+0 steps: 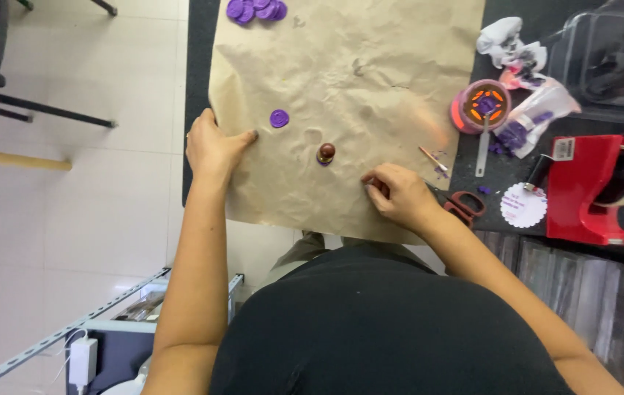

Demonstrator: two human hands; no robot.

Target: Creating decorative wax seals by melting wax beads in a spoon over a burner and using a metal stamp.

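The left hand (pixel 211 146) lies flat and empty on the edge of the brown paper (pixel 370 58), near a purple wax seal (pixel 279 118). The brass stamp (pixel 326 153) stands between the hands. The right hand (pixel 400 194) rests curled on the paper; whether it holds anything, I cannot tell.

Between the hands, left (pixel 213 146) and right (pixel 400 194), the brown paper (pixel 356 80) lies mostly bare, broken only by a stamp (pixel 326 153) standing upright and a purple seal (pixel 279 118) near the left thumb. The far middle of the paper is open; a heap of seals (pixel 255 9) sits at its far left corner. Right of the paper the surface (pixel 517 157) is crowded: scissors (pixel 464 205), a melting pot (pixel 481 105), bags (pixel 535 113), a tape dispenser (pixel 596 189).
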